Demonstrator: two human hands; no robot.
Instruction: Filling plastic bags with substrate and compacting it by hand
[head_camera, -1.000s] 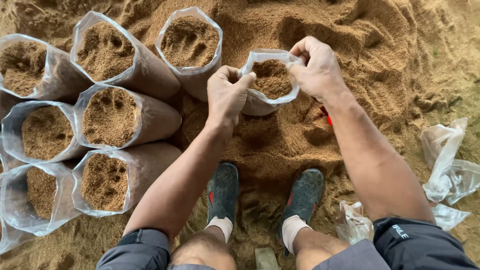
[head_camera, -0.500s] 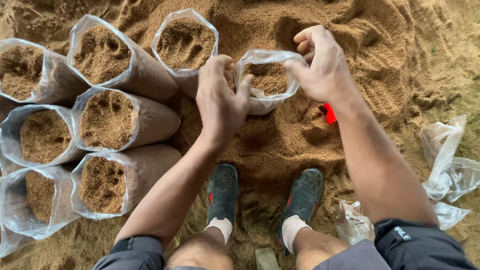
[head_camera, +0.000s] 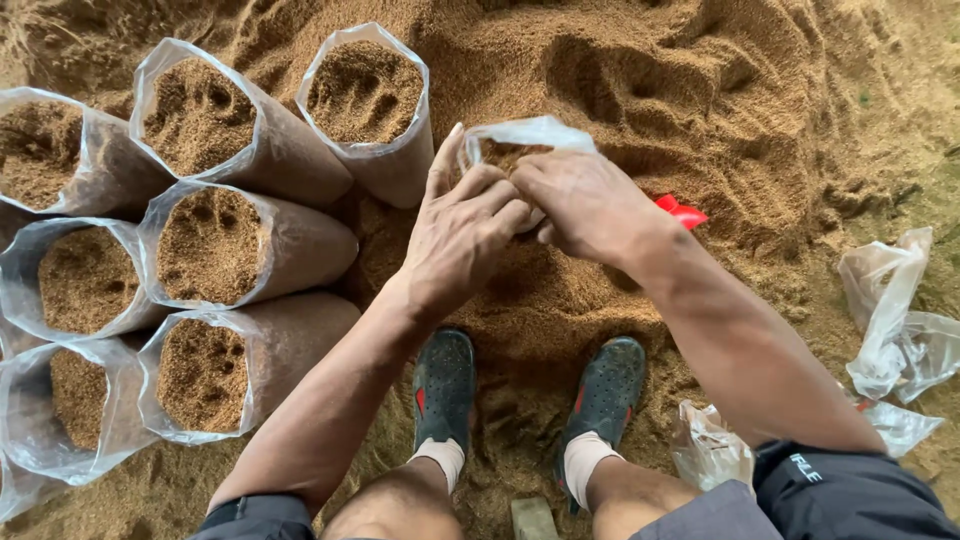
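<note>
On the sawdust heap (head_camera: 640, 90), our left hand (head_camera: 460, 235) and right hand (head_camera: 585, 205) have closed together, fingers now pinching the clear bag (head_camera: 525, 135)'s mouth shut.

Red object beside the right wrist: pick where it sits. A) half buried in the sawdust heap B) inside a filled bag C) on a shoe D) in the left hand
A: the red object pokes out of the sawdust heap, just past the right hand.
</note>
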